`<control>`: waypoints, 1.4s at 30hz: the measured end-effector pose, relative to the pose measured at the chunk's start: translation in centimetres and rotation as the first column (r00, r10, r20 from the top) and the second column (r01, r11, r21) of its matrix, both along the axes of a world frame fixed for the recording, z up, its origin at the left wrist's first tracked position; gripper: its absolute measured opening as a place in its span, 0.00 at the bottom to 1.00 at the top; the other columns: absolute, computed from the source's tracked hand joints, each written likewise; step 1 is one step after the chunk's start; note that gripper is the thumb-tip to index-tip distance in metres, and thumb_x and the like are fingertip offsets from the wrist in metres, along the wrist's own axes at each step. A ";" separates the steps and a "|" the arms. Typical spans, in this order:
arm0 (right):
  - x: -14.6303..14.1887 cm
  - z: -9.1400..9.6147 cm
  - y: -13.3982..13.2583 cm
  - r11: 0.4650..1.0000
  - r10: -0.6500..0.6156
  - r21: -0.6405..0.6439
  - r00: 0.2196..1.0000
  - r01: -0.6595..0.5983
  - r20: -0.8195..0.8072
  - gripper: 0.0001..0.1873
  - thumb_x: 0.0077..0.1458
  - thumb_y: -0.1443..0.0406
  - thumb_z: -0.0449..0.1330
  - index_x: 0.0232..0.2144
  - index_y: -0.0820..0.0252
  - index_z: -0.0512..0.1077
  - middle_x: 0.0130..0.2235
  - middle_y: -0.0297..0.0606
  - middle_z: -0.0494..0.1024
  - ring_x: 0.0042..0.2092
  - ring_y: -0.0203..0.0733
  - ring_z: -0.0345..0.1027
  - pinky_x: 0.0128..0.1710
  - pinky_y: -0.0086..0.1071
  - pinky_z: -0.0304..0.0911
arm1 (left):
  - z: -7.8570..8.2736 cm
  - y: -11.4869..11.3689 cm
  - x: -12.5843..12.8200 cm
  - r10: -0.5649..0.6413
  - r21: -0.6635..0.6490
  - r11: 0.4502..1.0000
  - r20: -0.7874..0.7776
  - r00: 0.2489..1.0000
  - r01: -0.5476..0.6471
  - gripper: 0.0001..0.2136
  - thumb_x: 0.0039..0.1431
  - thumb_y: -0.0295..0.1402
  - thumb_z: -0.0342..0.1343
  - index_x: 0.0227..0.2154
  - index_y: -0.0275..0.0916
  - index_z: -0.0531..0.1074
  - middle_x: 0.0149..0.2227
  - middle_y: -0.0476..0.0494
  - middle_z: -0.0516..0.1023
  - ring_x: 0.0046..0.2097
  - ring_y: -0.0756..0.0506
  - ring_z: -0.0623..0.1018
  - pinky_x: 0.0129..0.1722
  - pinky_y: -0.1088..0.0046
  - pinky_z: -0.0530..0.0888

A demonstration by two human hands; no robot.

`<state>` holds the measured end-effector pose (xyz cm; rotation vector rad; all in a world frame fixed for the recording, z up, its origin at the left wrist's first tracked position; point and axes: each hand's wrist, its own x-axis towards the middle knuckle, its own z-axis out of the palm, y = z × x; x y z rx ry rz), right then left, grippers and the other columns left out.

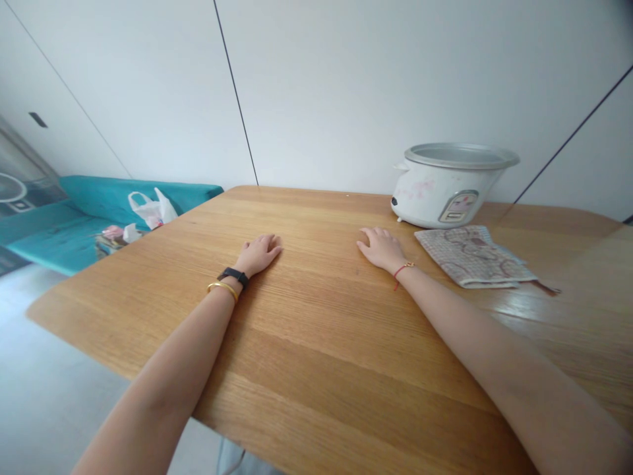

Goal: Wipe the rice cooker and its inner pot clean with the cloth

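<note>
My left hand (260, 255) lies on the wooden table (306, 316), fingers loosely out and nothing in them. A black band and a gold bangle circle that wrist. Farther right, my right hand (382, 248) rests on the tabletop too, thumb apart from the fingers, holding nothing. It is nearest to a folded checked cloth (469, 254) with a brown patterned surface, and does not touch it. Behind the cloth stands a white rice cooker (428, 194) with its top uncovered and a control panel on its front. The inside of its bottom is hidden.
A teal sofa (64, 227) stands left of the table, with a white plastic bag (151, 210) and a small heap of items (113, 239) near the table edge. A pale panelled wall (336, 92) rises right behind the table.
</note>
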<state>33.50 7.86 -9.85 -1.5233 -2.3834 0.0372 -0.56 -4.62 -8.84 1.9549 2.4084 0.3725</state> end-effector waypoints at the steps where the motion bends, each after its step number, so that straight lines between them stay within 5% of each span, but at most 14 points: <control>1: 0.0 0.0 0.0 1.000 0.004 -0.006 1.000 -0.004 0.005 0.24 0.68 0.55 0.51 0.59 0.55 0.72 0.60 0.48 0.74 0.62 0.55 0.64 0.61 0.48 0.60 | 0.0 0.0 0.0 0.011 0.000 1.000 0.008 1.000 -0.011 0.29 0.70 0.48 0.46 0.68 0.39 0.62 0.68 0.34 0.68 0.68 0.35 0.68 0.67 0.49 0.61; 5: 0.0 -0.1 0.1 1.000 -0.003 -0.004 1.000 0.003 -0.007 0.24 0.68 0.55 0.51 0.59 0.56 0.72 0.60 0.49 0.73 0.62 0.56 0.64 0.61 0.50 0.60 | 0.0 0.0 0.1 0.028 -0.004 1.000 0.025 0.999 -0.028 0.31 0.69 0.48 0.46 0.70 0.40 0.57 0.69 0.33 0.67 0.69 0.36 0.67 0.68 0.50 0.59; 10: -0.1 -0.1 0.1 1.000 -0.013 -0.003 0.998 0.013 -0.060 0.35 0.66 0.55 0.53 0.70 0.62 0.58 0.65 0.51 0.70 0.64 0.58 0.63 0.63 0.51 0.59 | 0.1 -0.1 0.0 -0.020 -0.006 1.000 -0.001 1.000 0.020 0.23 0.70 0.47 0.45 0.61 0.44 0.70 0.69 0.39 0.68 0.69 0.37 0.67 0.67 0.51 0.62; 13: -0.1 -0.1 0.1 0.999 -0.041 -0.006 0.995 0.040 -0.088 0.42 0.65 0.55 0.55 0.74 0.63 0.49 0.63 0.53 0.72 0.62 0.58 0.65 0.61 0.51 0.61 | 0.0 -0.1 0.0 -0.026 0.001 1.000 -0.005 1.000 0.026 0.23 0.70 0.47 0.46 0.60 0.43 0.70 0.69 0.39 0.68 0.69 0.37 0.67 0.67 0.51 0.62; 19: 0.0 0.1 0.0 1.000 0.001 -0.007 1.000 0.000 0.013 0.22 0.68 0.55 0.50 0.55 0.55 0.76 0.59 0.48 0.75 0.61 0.55 0.65 0.61 0.48 0.61 | 0.0 0.0 0.2 0.043 -0.007 0.999 0.026 0.999 -0.043 0.32 0.70 0.47 0.46 0.71 0.40 0.55 0.70 0.33 0.66 0.70 0.36 0.66 0.69 0.50 0.59; 26: -0.1 0.0 0.0 1.000 -0.001 0.005 1.000 0.001 -0.021 0.29 0.67 0.56 0.52 0.66 0.61 0.65 0.63 0.52 0.72 0.63 0.58 0.64 0.62 0.50 0.60 | 0.3 -0.1 0.3 -0.024 -0.012 1.000 -0.019 1.000 0.024 0.23 0.70 0.47 0.45 0.61 0.44 0.70 0.69 0.39 0.67 0.70 0.36 0.66 0.67 0.50 0.61; 33: -0.1 0.0 0.1 0.999 -0.042 -0.009 0.994 0.041 -0.100 0.44 0.65 0.55 0.55 0.75 0.63 0.43 0.62 0.54 0.73 0.61 0.59 0.66 0.60 0.52 0.62 | 0.1 -0.1 0.4 0.043 -0.007 0.999 0.075 0.996 -0.043 0.37 0.69 0.46 0.47 0.75 0.37 0.43 0.70 0.31 0.66 0.71 0.36 0.64 0.69 0.49 0.56; 35: -0.1 0.1 0.1 1.000 -0.029 -0.009 0.996 0.029 -0.080 0.40 0.65 0.55 0.54 0.74 0.62 0.50 0.62 0.53 0.73 0.61 0.59 0.66 0.60 0.52 0.62 | 0.1 -0.1 0.4 0.041 -0.002 0.999 0.087 0.995 -0.041 0.39 0.69 0.46 0.47 0.75 0.37 0.39 0.69 0.31 0.66 0.72 0.37 0.63 0.70 0.49 0.56; 37: 0.0 0.0 0.0 1.000 -0.005 -0.018 1.000 0.004 -0.029 0.29 0.67 0.55 0.52 0.65 0.59 0.67 0.61 0.51 0.73 0.62 0.58 0.64 0.62 0.51 0.60 | 0.1 -0.1 0.3 0.040 0.003 0.999 0.093 0.995 -0.040 0.40 0.69 0.46 0.47 0.75 0.37 0.37 0.69 0.30 0.66 0.72 0.37 0.63 0.70 0.49 0.56; 39: -0.1 -0.2 0.0 1.000 0.011 -0.022 1.000 -0.011 -0.002 0.24 0.67 0.55 0.50 0.58 0.57 0.74 0.60 0.50 0.74 0.62 0.57 0.64 0.62 0.49 0.60 | 0.1 -0.1 0.3 0.039 0.002 0.999 0.081 0.996 -0.039 0.38 0.69 0.47 0.47 0.75 0.37 0.42 0.70 0.31 0.66 0.72 0.36 0.63 0.69 0.48 0.56; 42: -0.1 -0.4 0.3 0.997 -0.013 0.077 0.997 0.018 -0.070 0.29 0.66 0.57 0.53 0.65 0.61 0.65 0.63 0.52 0.71 0.63 0.56 0.62 0.63 0.49 0.58 | 0.1 -0.1 0.2 0.005 -0.011 1.000 0.020 1.000 -0.005 0.28 0.70 0.47 0.46 0.68 0.41 0.62 0.70 0.35 0.65 0.71 0.36 0.64 0.69 0.48 0.58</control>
